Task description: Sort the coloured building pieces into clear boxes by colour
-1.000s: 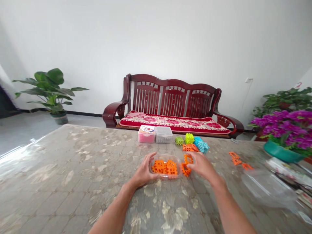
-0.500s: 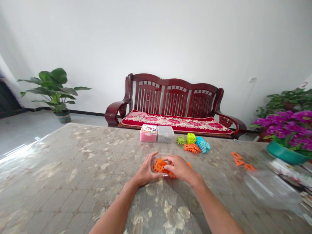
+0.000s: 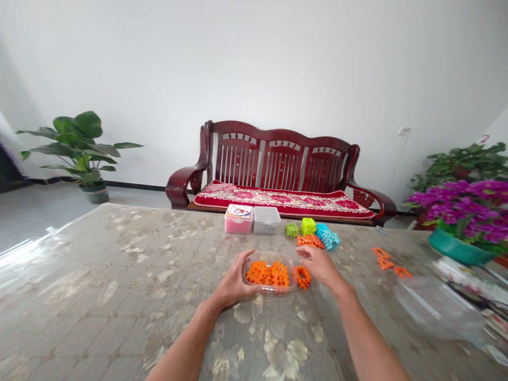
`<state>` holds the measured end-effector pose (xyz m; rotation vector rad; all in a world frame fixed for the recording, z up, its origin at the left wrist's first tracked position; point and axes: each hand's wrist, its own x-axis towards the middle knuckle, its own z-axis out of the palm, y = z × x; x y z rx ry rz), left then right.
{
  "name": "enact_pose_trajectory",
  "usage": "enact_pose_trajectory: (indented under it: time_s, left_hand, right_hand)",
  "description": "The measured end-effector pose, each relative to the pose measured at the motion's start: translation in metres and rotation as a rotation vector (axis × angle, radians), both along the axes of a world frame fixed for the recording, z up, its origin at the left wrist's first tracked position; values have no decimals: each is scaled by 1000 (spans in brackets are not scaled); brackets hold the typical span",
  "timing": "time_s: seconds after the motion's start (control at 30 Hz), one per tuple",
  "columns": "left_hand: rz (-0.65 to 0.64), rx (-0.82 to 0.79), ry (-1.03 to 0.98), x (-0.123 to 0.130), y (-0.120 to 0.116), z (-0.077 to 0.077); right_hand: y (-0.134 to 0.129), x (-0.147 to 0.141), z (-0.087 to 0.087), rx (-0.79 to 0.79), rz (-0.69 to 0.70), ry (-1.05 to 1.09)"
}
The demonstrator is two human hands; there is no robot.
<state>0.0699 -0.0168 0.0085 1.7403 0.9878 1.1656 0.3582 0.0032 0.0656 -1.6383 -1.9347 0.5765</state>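
My left hand grips the left end of a clear plastic container, thumb at the near side and fingers at the far side. Inside it lie several orange interlocking plastic pieces. Just right of the container, an orange ring-like block assembly rests on the table. My right hand is beside that assembly, fingers stretched to the left over its far side, thumb apart; I see nothing held. Behind the hand sit joined orange pieces, partly covered by its fingers.
Farther back stand a pink-filled box, a clear box, green block shapes and a blue one. To the right lie loose orange pieces, a large clear container and a flower pot.
My right hand has come out of the container and moved right, beside the orange assembly. The pieces inside now show fully. My left hand stays on the container.
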Motion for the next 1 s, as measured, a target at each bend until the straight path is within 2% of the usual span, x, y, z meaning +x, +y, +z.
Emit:
enact_pose_trajectory:
  time_s: [0.13,0.27,0.47,0.57,0.67,0.77,0.83,1.0]
  left_hand:
    - [7,-6,-2,-1,1,-2]
    - [0,-11,2,-1,1,-2]
    - [0,-18,2,-1,1,-1]
    - [3,-16,0,-1,1,-2]
    - [0,-20,-5,-1,1,-2]
    - [-1,-21,-6,-1,1,-2]
    - [6,-10,-9,0,1,-2]
    - [19,18,1,0,0,-1]
  right_hand:
    - [-5,28,-8,-88,81,-276]
    - [-14,27,-12,-99,197,-400]
    - [-19,24,-16,-57,143,-429]
    - [-21,26,-6,16,77,-373]
    - [-22,20,16,138,74,-292]
    - [-20,-1,37,210,195,-250]
    - [-18,-19,44,209,300,-261]
    - [-16,-50,39,139,539,-323]
